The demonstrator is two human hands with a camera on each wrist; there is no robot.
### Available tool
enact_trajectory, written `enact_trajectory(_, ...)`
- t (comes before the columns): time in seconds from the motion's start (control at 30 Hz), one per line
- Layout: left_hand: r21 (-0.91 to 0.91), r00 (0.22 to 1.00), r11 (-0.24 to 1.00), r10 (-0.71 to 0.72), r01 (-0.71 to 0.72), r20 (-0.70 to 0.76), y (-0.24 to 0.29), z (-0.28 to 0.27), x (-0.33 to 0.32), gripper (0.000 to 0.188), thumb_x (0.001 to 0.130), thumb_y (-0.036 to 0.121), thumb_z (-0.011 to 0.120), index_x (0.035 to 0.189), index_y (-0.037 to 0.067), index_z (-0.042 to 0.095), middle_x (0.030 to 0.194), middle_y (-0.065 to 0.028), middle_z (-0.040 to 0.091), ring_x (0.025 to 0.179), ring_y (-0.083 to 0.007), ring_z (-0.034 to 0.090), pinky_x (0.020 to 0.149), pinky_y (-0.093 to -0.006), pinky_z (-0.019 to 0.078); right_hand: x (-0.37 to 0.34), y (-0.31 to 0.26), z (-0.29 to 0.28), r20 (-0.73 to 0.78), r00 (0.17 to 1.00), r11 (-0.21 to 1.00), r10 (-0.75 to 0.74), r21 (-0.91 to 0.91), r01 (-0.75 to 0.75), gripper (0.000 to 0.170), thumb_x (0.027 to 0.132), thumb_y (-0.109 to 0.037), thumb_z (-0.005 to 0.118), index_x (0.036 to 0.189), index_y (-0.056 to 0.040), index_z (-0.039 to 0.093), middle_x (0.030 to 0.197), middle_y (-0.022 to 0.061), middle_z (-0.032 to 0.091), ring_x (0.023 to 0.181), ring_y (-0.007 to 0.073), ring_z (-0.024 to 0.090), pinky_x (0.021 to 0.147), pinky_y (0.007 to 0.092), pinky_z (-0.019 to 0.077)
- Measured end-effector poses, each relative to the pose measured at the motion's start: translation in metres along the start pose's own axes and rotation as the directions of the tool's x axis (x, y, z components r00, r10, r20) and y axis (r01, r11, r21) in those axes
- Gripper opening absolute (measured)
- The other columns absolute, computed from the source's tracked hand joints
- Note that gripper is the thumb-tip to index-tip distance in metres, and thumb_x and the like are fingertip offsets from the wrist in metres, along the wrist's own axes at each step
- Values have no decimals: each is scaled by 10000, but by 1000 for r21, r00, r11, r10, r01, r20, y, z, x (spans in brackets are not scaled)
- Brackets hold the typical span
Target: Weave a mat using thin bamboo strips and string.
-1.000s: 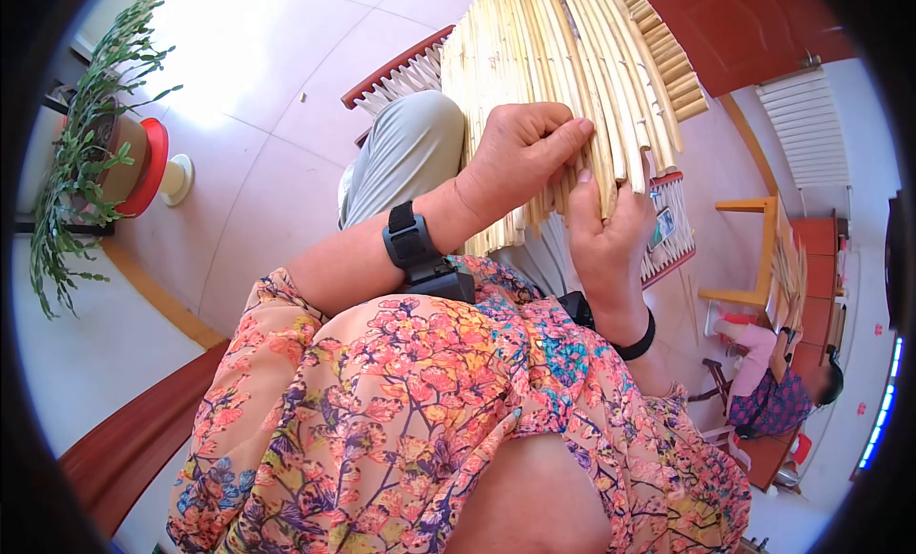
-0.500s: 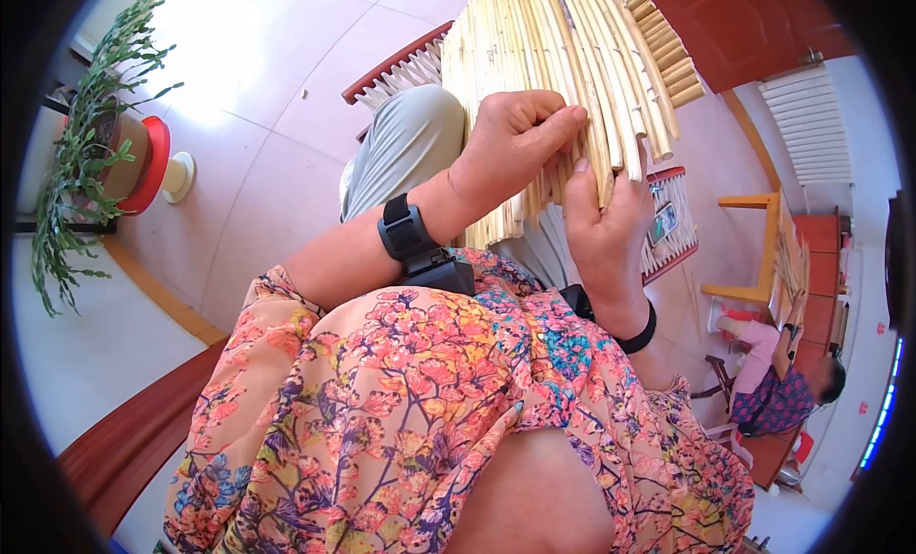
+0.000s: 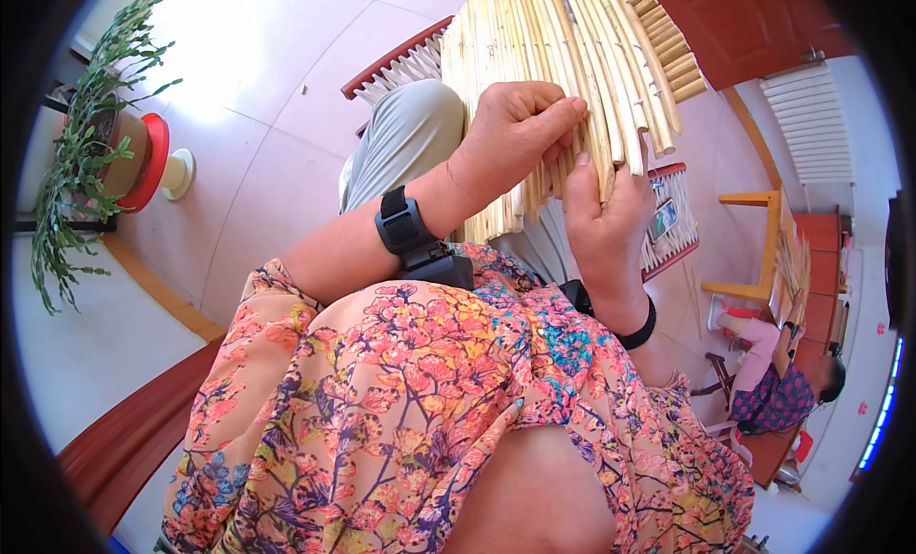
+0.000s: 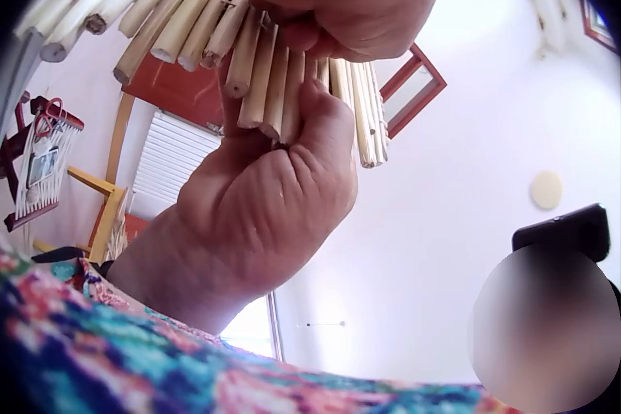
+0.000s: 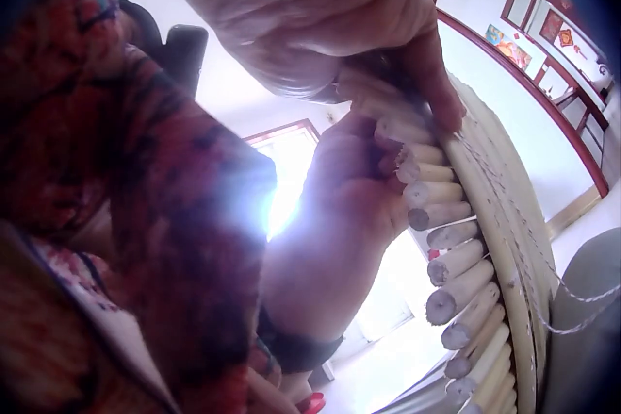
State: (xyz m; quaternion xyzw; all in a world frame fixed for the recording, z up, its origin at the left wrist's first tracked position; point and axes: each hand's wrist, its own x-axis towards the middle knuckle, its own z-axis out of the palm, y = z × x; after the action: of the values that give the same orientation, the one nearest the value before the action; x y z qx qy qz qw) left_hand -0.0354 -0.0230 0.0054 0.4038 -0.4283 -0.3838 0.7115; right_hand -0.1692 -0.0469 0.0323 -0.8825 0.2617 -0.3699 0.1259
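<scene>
A mat of pale peeled sticks [image 3: 515,48], tied side by side with thin string, lies over the person's lap. The left hand [image 3: 510,134] is curled at the mat's near edge, thumb pressed against the forefinger; what its fingertips pinch is hidden. Just right of it, the right hand [image 3: 611,225] grips the stick ends, thumb on one face and fingers behind. In the left wrist view the right thumb [image 4: 325,113] presses against the cut ends. White string [image 5: 582,322] hangs in loose loops beside the mat in the right wrist view.
Under the mat, a low stool with a red frame and white cord seat [image 3: 401,82] shows at the left. A similar corded seat [image 3: 673,225] holds a phone-like object. A potted plant [image 3: 91,144] stands far left; another person [image 3: 773,392] sits far right near a yellow wooden frame [image 3: 749,289].
The left hand has shifted slightly up and away from the body along the mat. The right hand has edged up a little, keeping its hold on the stick ends.
</scene>
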Motion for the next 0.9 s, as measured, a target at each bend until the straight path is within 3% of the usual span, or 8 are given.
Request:
enact_trajectory(0.47, 435, 946, 852, 323, -291, -1, 1, 6, -1, 361, 899, 187, 545, 590, 1, 555, 488, 7, 499, 463, -24, 443, 417, -198, 336, 0, -1, -5, -46, 998, 999, 49, -12, -49, 372, 778, -32, 533, 1136, 48, 469, 885, 226, 596, 749, 409, 600, 639, 430, 496)
enact_trajectory(0.6, 379, 955, 885, 295, -271, -7, -2, 6, 2, 333, 895, 181, 550, 607, 14, 560, 500, 15, 492, 470, -22, 429, 423, -197, 319, 1, 1, -5, -82, 997, 992, 7, -124, -17, 256, 789, -44, 544, 1024, 57, 537, 790, 216, 601, 680, 381, 609, 590, 410, 489)
enact_trajectory(0.63, 182, 967, 962, 227, -203, -120, -1, 4, 3, 314, 892, 177, 553, 618, 24, 563, 507, 21, 486, 470, -22, 415, 428, -194, 306, 1, 3, -8, -85, 996, 992, 7, -128, -18, 256, 789, -44, 544, 1024, 57, 537, 790, 216, 601, 680, 381, 609, 590, 410, 489)
enact_trajectory(0.67, -29, 968, 990, 132, -141, -214, 2, 0, 4, 295, 889, 174, 556, 630, 33, 566, 515, 26, 480, 470, -21, 401, 433, -192, 294, -1, 8, -12, -68, 987, 970, 149, -182, -159, 185, 794, -53, 551, 944, 56, 560, 744, 210, 597, 650, 373, 603, 568, 402, 477)
enact_trajectory(0.7, 21, 936, 977, 210, -213, -284, 21, -16, 10, 273, 887, 170, 557, 645, 44, 566, 523, 33, 464, 471, -23, 388, 445, -187, 283, -3, 13, -16, -58, 956, 926, 289, -237, -294, 135, 799, -61, 557, 865, 54, 584, 699, 205, 593, 620, 364, 596, 547, 395, 466)
enact_trajectory(0.73, 106, 920, 957, 288, -270, -264, 33, -27, 13, 261, 890, 155, 546, 658, 38, 570, 527, 29, 465, 467, -30, 390, 446, -190, 289, -3, 20, -15, -158, 967, 970, 201, -103, -219, 205, 828, -143, 601, 768, 51, 571, 638, 149, 596, 542, 232, 565, 527, 366, 437)
enact_trajectory(0.83, 152, 901, 940, 338, -306, -271, 43, -52, 14, 260, 889, 116, 538, 637, 52, 546, 513, 21, 473, 444, -37, 387, 432, -189, 284, 0, 10, -17, -43, 971, 971, 234, 52, -232, 137, 809, -74, 567, 839, 60, 579, 677, 196, 582, 593, 305, 593, 539, 364, 457)
enact_trajectory(0.9, 78, 885, 953, 300, -292, -355, 67, -52, 12, 296, 876, 82, 550, 585, 82, 496, 485, 13, 477, 416, -39, 379, 409, -200, 280, 3, 8, -17, -33, 976, 972, 217, 100, -213, 263, 798, -74, 608, 1012, 64, 540, 791, 166, 618, 669, 226, 617, 593, 318, 481)
